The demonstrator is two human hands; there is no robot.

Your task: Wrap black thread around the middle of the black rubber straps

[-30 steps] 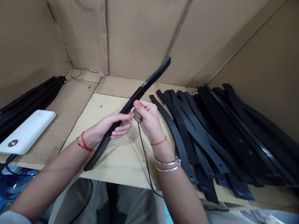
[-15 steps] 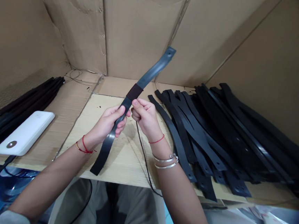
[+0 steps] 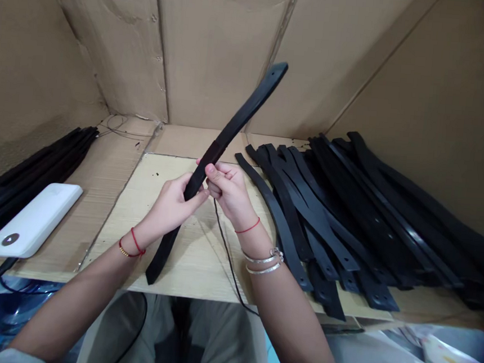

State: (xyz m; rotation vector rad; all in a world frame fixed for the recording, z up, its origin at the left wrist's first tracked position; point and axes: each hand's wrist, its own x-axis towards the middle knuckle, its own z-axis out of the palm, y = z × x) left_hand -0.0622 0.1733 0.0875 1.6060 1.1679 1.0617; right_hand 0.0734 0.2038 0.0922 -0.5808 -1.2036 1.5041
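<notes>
The left hand (image 3: 176,198) grasps the black strip (image 3: 248,107) below its middle, over the surface (image 3: 124,216). The right hand (image 3: 228,190) curls against its right edge; I can't tell what it grips, or where the thin cord (image 3: 227,244) ends. The strip slants away rightward, its dark band (image 3: 214,152) just beyond the right hand. The left hides a stretch.

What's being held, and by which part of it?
A curved black strip, in the left hand, just below mid-length. The right hand is at the strip's edge near the dark band; whether it grips strip or cord can't be told.
</notes>
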